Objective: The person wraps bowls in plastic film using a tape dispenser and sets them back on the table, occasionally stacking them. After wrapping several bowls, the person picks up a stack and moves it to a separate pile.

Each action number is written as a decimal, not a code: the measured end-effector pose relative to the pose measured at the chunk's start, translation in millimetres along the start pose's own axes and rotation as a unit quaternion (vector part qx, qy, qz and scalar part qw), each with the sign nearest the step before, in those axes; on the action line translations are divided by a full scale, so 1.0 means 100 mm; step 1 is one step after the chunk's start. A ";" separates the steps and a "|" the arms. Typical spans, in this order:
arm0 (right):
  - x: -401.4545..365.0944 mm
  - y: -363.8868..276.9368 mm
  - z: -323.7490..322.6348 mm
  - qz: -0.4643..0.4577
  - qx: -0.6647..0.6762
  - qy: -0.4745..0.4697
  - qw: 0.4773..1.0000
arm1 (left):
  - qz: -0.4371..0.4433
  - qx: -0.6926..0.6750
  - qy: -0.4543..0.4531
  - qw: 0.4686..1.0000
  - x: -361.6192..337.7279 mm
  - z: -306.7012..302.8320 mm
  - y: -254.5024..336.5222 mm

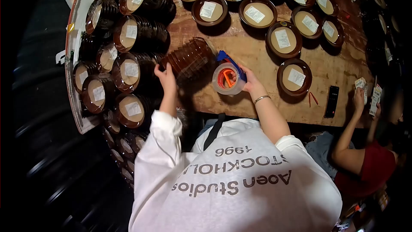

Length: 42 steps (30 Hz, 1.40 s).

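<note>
My left hand point(165, 76) grips the near end of a stack of brown bowls point(191, 58) lying on its side in a clear sleeve on the wooden table point(240, 47). My right hand point(253, 84) holds a tape dispenser point(229, 77) with a blue handle, an orange core and a roll of clear tape, just right of that stack. Both arms reach out from my white printed shirt point(231, 180).
Several stacks of lidded brown bowls with white labels point(128, 71) lie at the left. Single labelled bowls point(294, 77) cover the table's back and right. A black phone point(331, 101) and a red pen point(313, 99) lie near the front edge. A person in red point(369, 163) holds paper slips point(365, 88).
</note>
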State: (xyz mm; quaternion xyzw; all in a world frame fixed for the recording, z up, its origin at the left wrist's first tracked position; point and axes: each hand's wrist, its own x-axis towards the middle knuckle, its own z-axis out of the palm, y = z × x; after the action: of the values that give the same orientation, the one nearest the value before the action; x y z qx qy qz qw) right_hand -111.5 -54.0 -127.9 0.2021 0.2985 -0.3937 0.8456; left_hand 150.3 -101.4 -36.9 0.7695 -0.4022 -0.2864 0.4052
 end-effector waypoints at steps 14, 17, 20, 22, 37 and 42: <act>0.00 -0.15 -0.12 0.049 -0.024 0.032 0.998 | 0.306 0.513 -0.182 0.781 -0.07 -0.53 -0.10; -0.02 -0.15 -0.13 0.030 -0.025 0.045 0.998 | 0.378 0.522 -0.151 0.750 0.07 -0.50 -0.03; 0.00 -0.16 -0.16 0.043 -0.024 0.015 0.999 | 0.550 0.382 -0.335 0.662 0.15 -0.47 0.30; -0.05 -0.15 -0.12 0.030 -0.023 0.000 0.999 | 0.589 0.397 -0.398 0.581 0.23 -0.39 0.33; 0.03 -0.22 -0.03 0.010 -0.033 -0.036 0.999 | 0.438 0.373 -0.411 0.707 0.20 -0.26 0.47; -0.12 -0.15 -0.27 0.044 -0.018 -0.047 0.998 | 0.346 0.295 -0.373 0.809 0.26 -0.21 0.41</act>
State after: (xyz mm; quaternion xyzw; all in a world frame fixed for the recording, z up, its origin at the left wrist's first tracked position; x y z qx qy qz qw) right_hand -139.1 -40.9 -141.7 0.1812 0.2564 -0.3595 0.8787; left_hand 164.0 -129.5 5.8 0.4959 -0.8271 -0.2597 0.0501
